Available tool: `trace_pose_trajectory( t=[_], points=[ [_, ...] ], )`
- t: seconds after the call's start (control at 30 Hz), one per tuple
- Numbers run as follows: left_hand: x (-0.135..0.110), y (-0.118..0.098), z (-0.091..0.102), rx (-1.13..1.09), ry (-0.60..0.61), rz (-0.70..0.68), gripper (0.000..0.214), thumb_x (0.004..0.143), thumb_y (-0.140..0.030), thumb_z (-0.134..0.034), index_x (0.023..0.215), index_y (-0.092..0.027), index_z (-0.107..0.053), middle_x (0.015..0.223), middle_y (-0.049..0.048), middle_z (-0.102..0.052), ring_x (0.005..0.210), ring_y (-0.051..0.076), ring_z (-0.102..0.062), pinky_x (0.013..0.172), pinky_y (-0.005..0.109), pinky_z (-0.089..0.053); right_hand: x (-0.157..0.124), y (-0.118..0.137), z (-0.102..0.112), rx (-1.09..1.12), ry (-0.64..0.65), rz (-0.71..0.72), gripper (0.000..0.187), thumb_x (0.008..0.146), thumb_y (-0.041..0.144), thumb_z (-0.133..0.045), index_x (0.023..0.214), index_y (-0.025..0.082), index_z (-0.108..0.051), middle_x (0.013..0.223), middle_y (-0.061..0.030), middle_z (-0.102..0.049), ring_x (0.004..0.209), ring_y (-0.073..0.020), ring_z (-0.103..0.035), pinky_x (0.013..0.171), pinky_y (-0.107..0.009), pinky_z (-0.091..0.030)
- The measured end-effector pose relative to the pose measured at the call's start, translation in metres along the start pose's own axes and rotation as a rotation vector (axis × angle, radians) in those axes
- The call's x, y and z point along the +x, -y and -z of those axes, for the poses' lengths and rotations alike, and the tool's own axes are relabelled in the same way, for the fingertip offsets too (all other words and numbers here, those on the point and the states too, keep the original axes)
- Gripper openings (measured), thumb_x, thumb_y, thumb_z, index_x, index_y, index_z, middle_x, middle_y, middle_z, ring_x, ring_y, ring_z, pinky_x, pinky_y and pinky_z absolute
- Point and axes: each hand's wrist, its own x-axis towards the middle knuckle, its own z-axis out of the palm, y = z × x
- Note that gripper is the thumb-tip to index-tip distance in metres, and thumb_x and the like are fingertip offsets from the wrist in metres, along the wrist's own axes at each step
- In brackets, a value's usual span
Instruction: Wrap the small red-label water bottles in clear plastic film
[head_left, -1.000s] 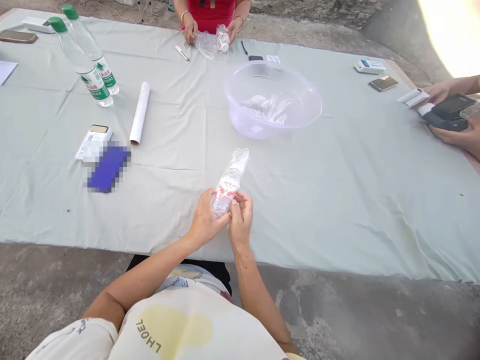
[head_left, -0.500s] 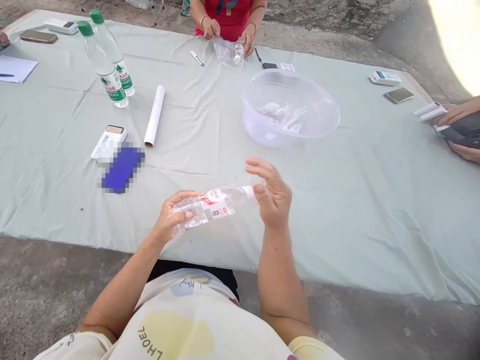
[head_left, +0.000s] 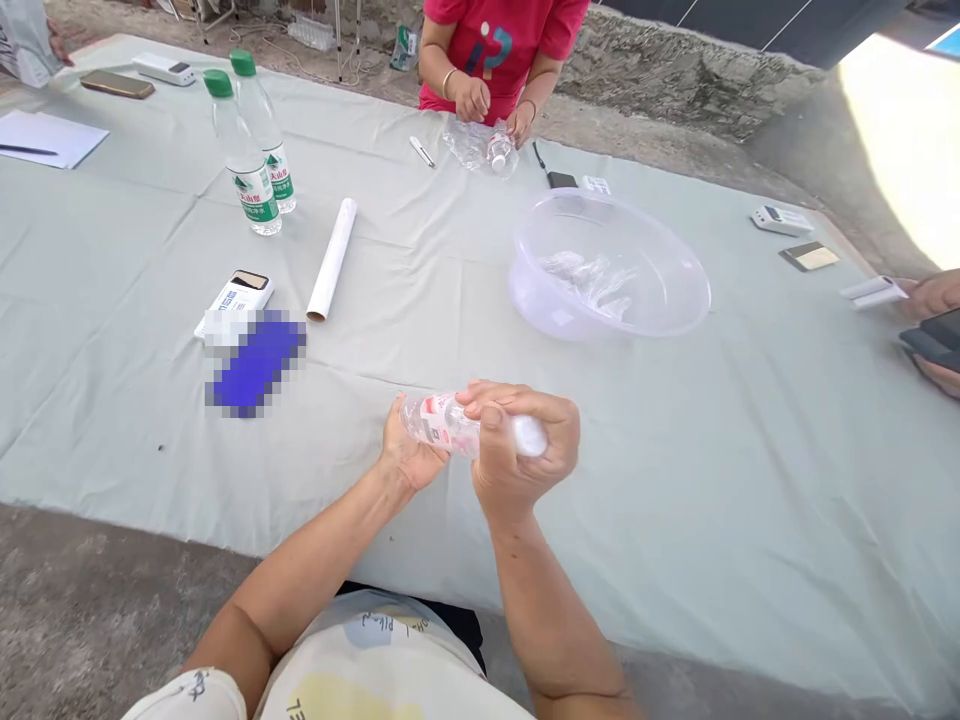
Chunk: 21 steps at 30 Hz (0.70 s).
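Observation:
A clear plastic bottle (head_left: pixel 433 420) with a red and white label lies tilted in front of me, its white cap (head_left: pixel 529 436) pointing right. My left hand (head_left: pixel 411 452) cups the base end, fingers partly hidden beneath it. Around the neck and upper part curls my right hand (head_left: pixel 529 425), thumb on the near side, with the cap showing by the palm. The bottle is held above the cloth-covered table (head_left: pixel 420 340). Beyond the hands stands a translucent purple basin (head_left: pixel 551 315) with crumpled clear plastic (head_left: pixel 592 280) in it.
At left are two green-capped water bottles (head_left: pixel 255 195), a white roll (head_left: pixel 332 260), a white device (head_left: pixel 236 300) and a blurred blue object (head_left: pixel 259 365). Across the table, a person in red (head_left: pixel 495 60) handles another bottle (head_left: pixel 500 150). Another person's hand (head_left: pixel 934 295) is at right.
My right hand has moved from open beside the cap to wrapped round the bottle's neck. My left hand has shifted right and now supports the base. The view has tilted upward slightly.

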Motion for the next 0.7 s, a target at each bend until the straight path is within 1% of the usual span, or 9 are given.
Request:
trace_pose_trajectory(
  t=[0.1, 0.17, 0.27, 0.33, 0.4, 0.47, 0.57, 0.63, 0.7],
  points=[
    [0.011, 0.0, 0.012, -0.021, 0.027, 0.159, 0.066, 0.099, -0.064, -0.02, 0.105, -0.017, -0.066, 0.094, 0.0112, -0.071, 0.081, 0.022, -0.07, 0.067, 0.033, -0.052, 0.027, -0.031, -0.004, -0.031, 0.059, -0.118, 0.015, 0.089, 0.03, -0.066, 0.083, 0.024, -0.053, 0.062, 0.0064, -0.062, 0.063, -0.0153, -0.07, 0.069, -0.034, -0.059],
    [0.015, 0.0, 0.022, 0.075, 0.077, 0.221, 0.062, 0.099, -0.063, -0.025, 0.109, -0.016, -0.064, 0.092, 0.0121, -0.071, 0.081, 0.024, -0.071, 0.066, 0.034, -0.052, 0.054, -0.059, -0.009, -0.092, 0.088, -0.164, 0.017, 0.089, 0.034, -0.066, 0.083, 0.024, -0.053, 0.065, 0.0059, -0.062, 0.064, -0.0148, -0.07, 0.068, -0.031, -0.058],
    [0.017, 0.002, 0.033, 0.199, 0.213, 0.213, 0.045, 0.096, -0.055, -0.05, 0.109, -0.015, -0.065, 0.092, 0.0115, -0.071, 0.083, 0.023, -0.071, 0.069, 0.033, -0.052, 0.109, -0.11, -0.021, -0.229, 0.121, -0.09, 0.021, 0.089, 0.043, -0.063, 0.087, 0.024, -0.054, 0.077, 0.0035, -0.063, 0.07, -0.0142, -0.07, 0.073, -0.032, -0.058],
    [0.016, 0.004, 0.036, 0.258, 0.249, 0.195, 0.039, 0.091, -0.05, -0.063, 0.107, -0.014, -0.066, 0.092, 0.0105, -0.071, 0.083, 0.021, -0.071, 0.07, 0.032, -0.052, 0.15, -0.147, -0.033, -0.332, 0.155, -0.014, 0.026, 0.094, 0.05, -0.054, 0.097, 0.024, -0.056, 0.087, 0.0004, -0.063, 0.08, -0.0157, -0.071, 0.079, -0.035, -0.057],
    [0.016, 0.004, 0.036, 0.288, 0.255, 0.202, 0.036, 0.088, -0.046, -0.068, 0.106, -0.015, -0.066, 0.092, 0.0098, -0.071, 0.083, 0.021, -0.071, 0.071, 0.032, -0.051, 0.189, -0.184, -0.046, -0.432, 0.198, 0.061, 0.037, 0.097, 0.057, -0.043, 0.108, 0.024, -0.057, 0.096, -0.0033, -0.062, 0.094, -0.0198, -0.07, 0.085, -0.041, -0.056],
    [0.017, 0.003, 0.035, 0.289, 0.257, 0.222, 0.036, 0.087, -0.046, -0.069, 0.105, -0.015, -0.066, 0.092, 0.0096, -0.071, 0.083, 0.021, -0.071, 0.07, 0.032, -0.051, 0.221, -0.219, -0.057, -0.503, 0.214, 0.085, 0.045, 0.098, 0.06, -0.037, 0.115, 0.024, -0.056, 0.102, -0.0057, -0.061, 0.104, -0.0233, -0.068, 0.091, -0.047, -0.053],
    [0.019, 0.003, 0.035, 0.274, 0.259, 0.234, 0.036, 0.086, -0.046, -0.07, 0.105, -0.015, -0.066, 0.091, 0.0096, -0.071, 0.082, 0.021, -0.071, 0.069, 0.031, -0.051, 0.248, -0.255, -0.069, -0.594, 0.231, 0.008, 0.047, 0.096, 0.062, -0.042, 0.117, 0.022, -0.055, 0.107, -0.0075, -0.062, 0.109, -0.0253, -0.064, 0.097, -0.05, -0.05],
    [0.021, 0.003, 0.036, 0.269, 0.262, 0.239, 0.037, 0.086, -0.046, -0.071, 0.105, -0.015, -0.066, 0.092, 0.0097, -0.071, 0.082, 0.021, -0.071, 0.069, 0.031, -0.051, 0.254, -0.266, -0.073, -0.645, 0.306, -0.081, 0.047, 0.092, 0.061, -0.051, 0.117, 0.021, -0.055, 0.108, -0.0072, -0.064, 0.107, -0.0253, -0.064, 0.098, -0.049, -0.05],
    [0.022, 0.005, 0.037, 0.264, 0.271, 0.242, 0.038, 0.086, -0.046, -0.071, 0.106, -0.015, -0.066, 0.092, 0.0099, -0.071, 0.083, 0.021, -0.071, 0.07, 0.031, -0.051, 0.254, -0.269, -0.074, -0.671, 0.386, -0.162, 0.048, 0.09, 0.059, -0.057, 0.118, 0.02, -0.054, 0.108, -0.0066, -0.065, 0.106, -0.0252, -0.065, 0.097, -0.047, -0.05]
  ],
)
